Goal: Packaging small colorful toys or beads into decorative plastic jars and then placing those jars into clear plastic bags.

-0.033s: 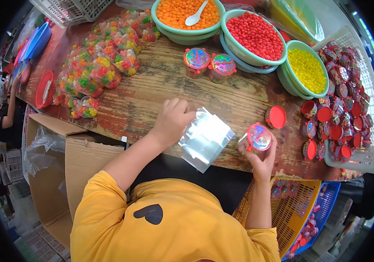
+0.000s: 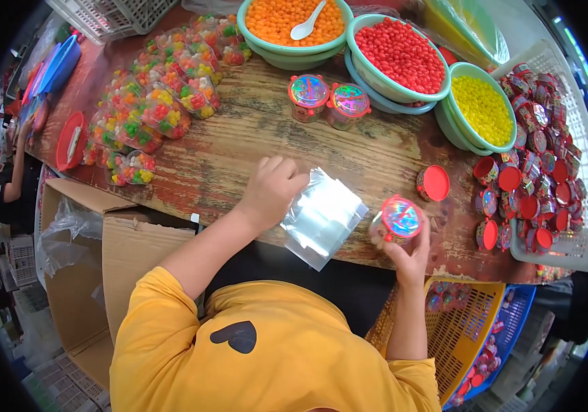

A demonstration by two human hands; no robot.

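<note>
Right now, angles the left forearm (image 2: 215,240) up and inward over the near edge of the table (image 2: 239,137), bent at the elbow inside a yellow sleeve (image 2: 160,302). Rests the left hand (image 2: 272,189) knuckles-up, with fingers curled under and thumb side at the upper-left edge of a stack of clear film (image 2: 327,218); cannot tell a firm pinch from a light touch there.

And over to the other side! Runs the right forearm (image 2: 409,316) almost straight up and grips a lidded cup (image 2: 402,217) in the right hand (image 2: 411,259). Clasps it between thumb and fingers, from the near side, showing its shiny, red-rimmed lid. Holds it just right of the film, near the table's front edge. Has a red-ended cup (image 2: 435,183) lying just beyond, to the upper right, and two more cups (image 2: 309,95) side by side farther up, near a bowl of orange candy (image 2: 294,49).
</note>
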